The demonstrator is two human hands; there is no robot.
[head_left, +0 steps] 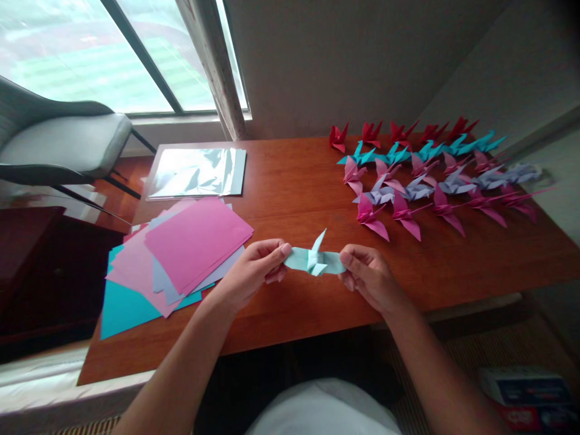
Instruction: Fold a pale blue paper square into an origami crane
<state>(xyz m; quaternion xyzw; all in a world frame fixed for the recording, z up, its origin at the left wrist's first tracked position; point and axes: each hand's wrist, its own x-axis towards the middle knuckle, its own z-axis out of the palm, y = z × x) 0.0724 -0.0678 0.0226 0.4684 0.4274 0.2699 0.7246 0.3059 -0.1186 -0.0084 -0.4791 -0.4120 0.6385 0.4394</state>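
Observation:
A pale mint-green origami crane (316, 260) is stretched between my two hands above the front part of the table. My left hand (265, 261) pinches its left wing tip between thumb and fingers. On the other side my right hand (365, 269) pinches the right wing tip in the same way. Both wings are spread out flat, and a pointed end of the crane rises from the middle. The fingers under the wings are partly hidden.
Rows of red, turquoise, pink, lavender and magenta cranes (410, 217) stand at the right of the wooden table (290, 181). Loose coloured paper sheets (199, 235) lie at the left, with a clear packet of paper (194, 172) behind them. A chair (63, 142) stands by the window.

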